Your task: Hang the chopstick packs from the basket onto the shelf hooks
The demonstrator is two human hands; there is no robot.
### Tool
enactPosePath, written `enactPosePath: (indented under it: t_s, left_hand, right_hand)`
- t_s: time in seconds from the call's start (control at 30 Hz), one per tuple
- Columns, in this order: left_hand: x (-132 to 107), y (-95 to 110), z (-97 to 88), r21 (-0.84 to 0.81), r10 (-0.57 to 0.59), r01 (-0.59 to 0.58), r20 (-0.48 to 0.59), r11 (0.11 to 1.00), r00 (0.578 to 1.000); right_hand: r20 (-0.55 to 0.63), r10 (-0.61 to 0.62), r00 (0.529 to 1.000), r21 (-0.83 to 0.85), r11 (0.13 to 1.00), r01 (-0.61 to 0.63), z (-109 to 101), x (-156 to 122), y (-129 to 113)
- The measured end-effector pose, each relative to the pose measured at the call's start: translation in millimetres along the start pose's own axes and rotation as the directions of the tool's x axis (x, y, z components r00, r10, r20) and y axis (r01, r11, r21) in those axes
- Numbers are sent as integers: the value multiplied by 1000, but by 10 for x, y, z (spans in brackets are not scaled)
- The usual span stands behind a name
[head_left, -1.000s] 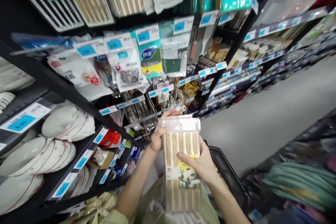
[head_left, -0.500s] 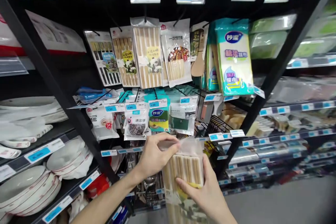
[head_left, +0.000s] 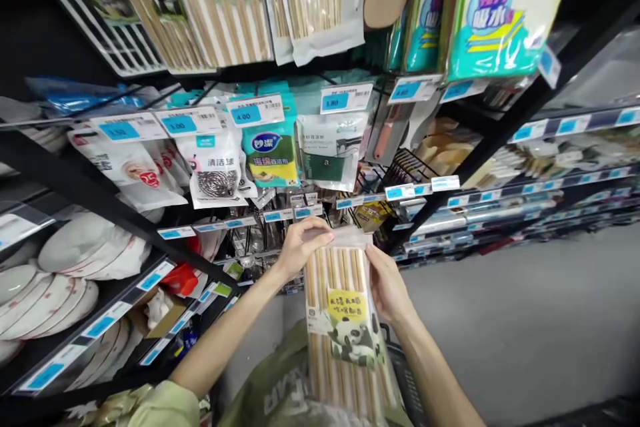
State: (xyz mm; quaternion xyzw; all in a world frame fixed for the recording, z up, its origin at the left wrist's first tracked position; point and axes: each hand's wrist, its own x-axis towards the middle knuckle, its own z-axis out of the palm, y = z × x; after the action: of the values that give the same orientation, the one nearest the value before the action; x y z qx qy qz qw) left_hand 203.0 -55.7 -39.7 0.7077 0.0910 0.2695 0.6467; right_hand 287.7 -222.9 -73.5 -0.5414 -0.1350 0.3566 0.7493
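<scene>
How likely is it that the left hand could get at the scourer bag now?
Probably yes, once free: the left hand grips the top of the chopstick pack, which the right hand also holds. The scourer bag hangs up front, with only a price tag across its top.

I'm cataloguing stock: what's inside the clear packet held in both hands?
Inside the clear packet, pale chopsticks lie side by side. The panda label covers part of them, and anything beneath that front row is hidden.
</scene>
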Motion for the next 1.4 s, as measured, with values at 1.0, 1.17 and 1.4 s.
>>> enactPosePath:
  t_s: [1.0, 1.17, 1.4]
  left_hand:
    - [883, 2757, -161, 447, 524, -446, -61, 775, 850]
    - [1167, 3310, -441, 366, 585, -503, -159, 783, 795]
    - [1500, 3610, -908, 4, 356, -392, -429, 920, 830]
  right_hand:
    - [466, -587, 662, -137, 691, 710, 1277, 364, -2824]
    - [541, -486, 686, -30, 804, 593, 1902, 429, -3447]
    - [540, -558, 630, 45, 767, 640, 2566, 745, -3747]
